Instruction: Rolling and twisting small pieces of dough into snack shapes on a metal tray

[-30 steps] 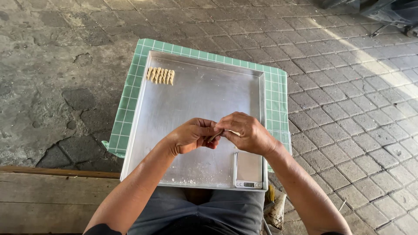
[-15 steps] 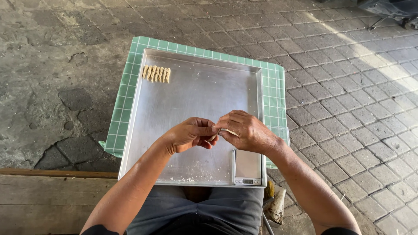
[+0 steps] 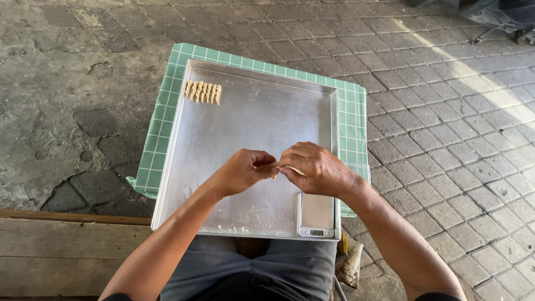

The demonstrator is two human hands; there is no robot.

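Note:
My left hand (image 3: 245, 170) and my right hand (image 3: 313, 167) meet fingertip to fingertip above the near middle of a large metal tray (image 3: 245, 128). Between the fingers of both hands is pinched a small pale strip of dough (image 3: 285, 170), mostly hidden by the fingers. In the tray's far left corner lies a short row of several small twisted dough pieces (image 3: 203, 92), side by side. A small silver pocket scale (image 3: 316, 214) rests in the tray's near right corner, just below my right hand.
The tray sits on a green-and-white checked cloth (image 3: 351, 120) across my lap. Grey paving bricks (image 3: 446, 139) cover the ground to the right, cracked concrete (image 3: 61, 111) to the left. A wooden plank (image 3: 61, 251) runs along the near left.
Both hands have stayed together over the tray, their fingers shifting slightly around the dough strip. The view has tilted a little; the row of twisted pieces is unchanged.

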